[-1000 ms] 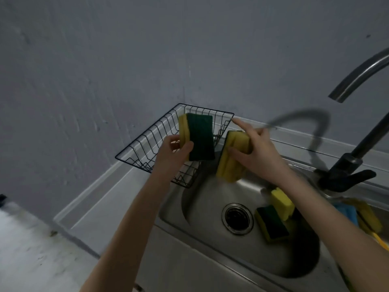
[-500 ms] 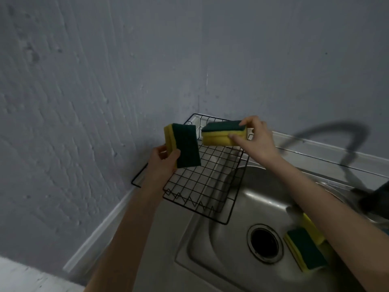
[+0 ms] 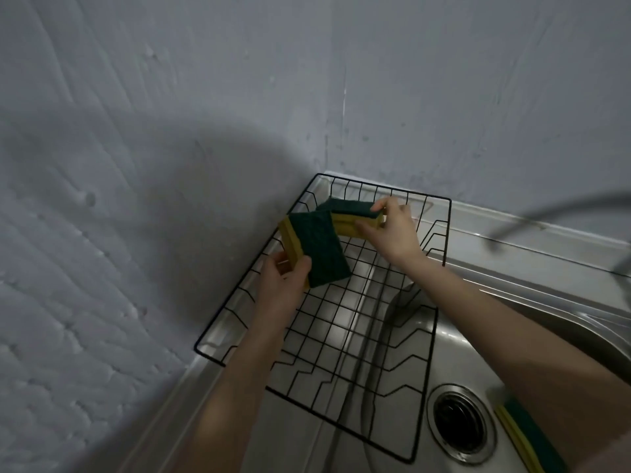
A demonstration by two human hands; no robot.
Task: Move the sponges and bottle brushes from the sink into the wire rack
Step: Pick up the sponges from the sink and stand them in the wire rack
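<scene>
Both hands are over the wire rack [image 3: 341, 322], each one carrying a sponge. The left hand [image 3: 283, 288] grips the near sponge [image 3: 317, 247] by its lower end, thumb across the dark green scouring face, fingers tucked behind the yellow side; that sponge stands nearly on edge, tilted, above the rack's left half. The right hand [image 3: 392, 230] pinches the far sponge [image 3: 351, 213] from its right end, fingertips on the green top and thumb against the yellow foam, holding it roughly flat, green side up, toward the rack's back corner. The two sponges meet or overlap near the middle, though whether they actually touch is hard to say from this angle. It is also unclear whether the far sponge is resting on the wires or held just above them.

The rack itself is black wire with a grid floor and zigzag dividers along its sides. It sits in the corner by the grey wall [image 3: 170, 131], its right part reaching out over the steel sink [image 3: 454, 353].

Down in the basin, beside the round drain [image 3: 461, 425], another sponge [image 3: 526, 435] lies at the lower right, partly covered by the right forearm. A blurred curve of faucet [image 3: 553, 213] crosses the upper right.
</scene>
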